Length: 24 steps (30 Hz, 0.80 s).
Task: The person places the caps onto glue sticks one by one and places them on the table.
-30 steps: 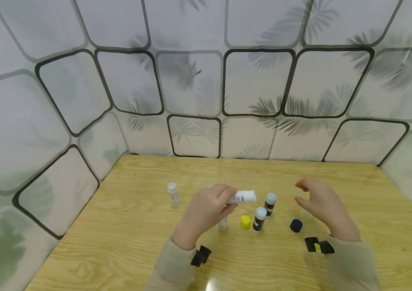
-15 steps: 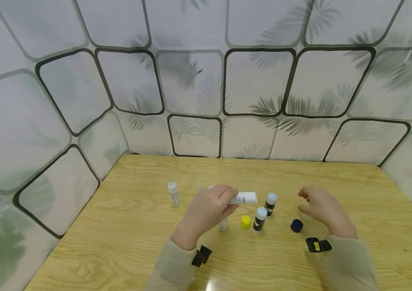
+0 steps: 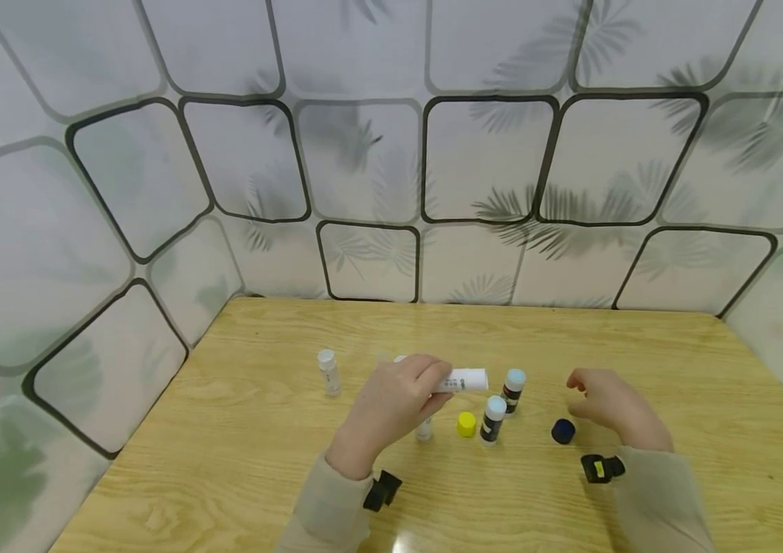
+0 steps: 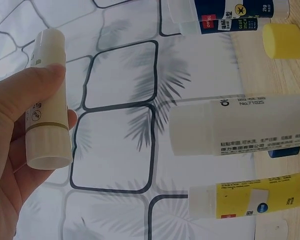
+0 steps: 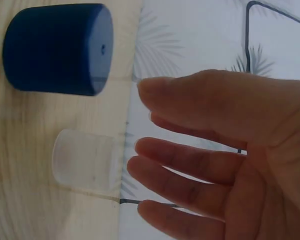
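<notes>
My left hand (image 3: 391, 411) grips a white glue stick (image 4: 49, 107) between thumb and fingers, holding it above the table; in the head view it lies sideways. Below that hand stands another white glue stick (image 3: 424, 429), partly covered by it. My right hand (image 3: 616, 407) holds nothing, its fingers loosely bent and the thumb apart from the lower ones in the right wrist view. Just beyond its fingertips sits a small translucent cap (image 5: 85, 159) on the table. Beside that is a dark blue cap (image 5: 55, 50), also seen in the head view.
Two dark-labelled glue sticks (image 3: 492, 420) stand between the hands, with a yellow cap (image 3: 466, 424) next to them. Farther left stands one white-capped stick (image 3: 328, 372). A yellow-labelled glue stick (image 4: 262, 197) shows in the left wrist view. Patterned cloth (image 3: 371, 169) rises behind the table.
My right hand has lowered toward the table near the translucent cap, its fingers bending inward. The left hand stays nearly still with the glue stick.
</notes>
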Tool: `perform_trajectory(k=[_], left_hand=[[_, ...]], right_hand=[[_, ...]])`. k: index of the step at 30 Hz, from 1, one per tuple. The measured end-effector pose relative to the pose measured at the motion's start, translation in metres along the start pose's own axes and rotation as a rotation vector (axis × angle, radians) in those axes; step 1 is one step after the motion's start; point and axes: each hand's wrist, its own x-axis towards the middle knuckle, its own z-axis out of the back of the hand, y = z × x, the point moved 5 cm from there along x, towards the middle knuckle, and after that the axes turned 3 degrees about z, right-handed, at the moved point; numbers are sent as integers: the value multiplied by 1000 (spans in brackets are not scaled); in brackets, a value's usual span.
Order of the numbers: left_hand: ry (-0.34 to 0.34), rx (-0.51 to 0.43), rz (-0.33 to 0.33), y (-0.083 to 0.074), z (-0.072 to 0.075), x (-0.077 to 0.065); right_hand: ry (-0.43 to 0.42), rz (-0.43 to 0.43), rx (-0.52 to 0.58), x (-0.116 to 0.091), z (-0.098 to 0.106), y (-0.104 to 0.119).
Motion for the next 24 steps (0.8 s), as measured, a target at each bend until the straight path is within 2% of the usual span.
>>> perform_trajectory(k=[8, 24], left_hand=[[5, 10, 1, 1, 1, -1], [3, 13, -3, 0, 0, -2]], right_hand=[[42, -62, 21, 1, -4, -5], [32, -34, -5, 0, -6, -8]])
